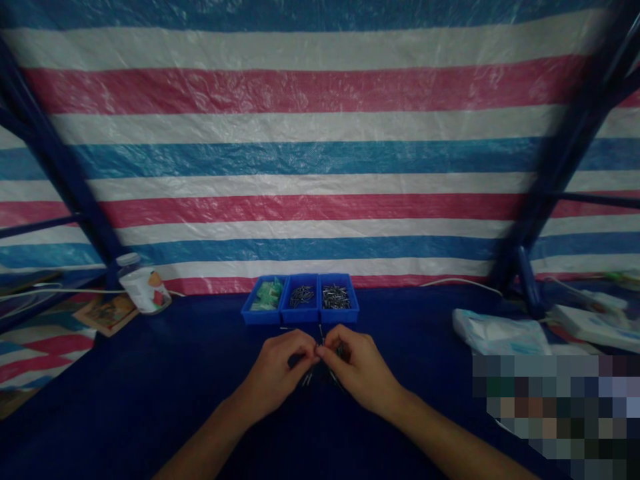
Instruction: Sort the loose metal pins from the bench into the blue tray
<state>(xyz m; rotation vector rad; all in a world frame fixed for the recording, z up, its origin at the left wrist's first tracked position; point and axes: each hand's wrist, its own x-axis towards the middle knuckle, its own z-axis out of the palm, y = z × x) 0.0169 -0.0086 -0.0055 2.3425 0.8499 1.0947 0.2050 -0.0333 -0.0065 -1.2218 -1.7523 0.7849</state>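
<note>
1. Striped blue, white and red tarpaulin [320, 160] is hanging behind a navy-covered worktop [125, 400], with a printed plastic jar [143, 290] standing near its far left corner and a white plastic bag [500, 333] lying toward its far right corner.
2. Three blue plastic bins [300, 317] are sitting side by side at the worktop's far edge, holding green parts [265, 297], dark metal pins [302, 295] and silver metal pins [336, 297], left to right.
3. Near the worktop's middle, the left hand [273, 377] and right hand [363, 370] are meeting, their fingers [305, 343] clenching around small dark metal pieces [320, 352], mostly hidden.
4. All three bins are holding plenty of parts, while a few pieces are showing below the hands.
</note>
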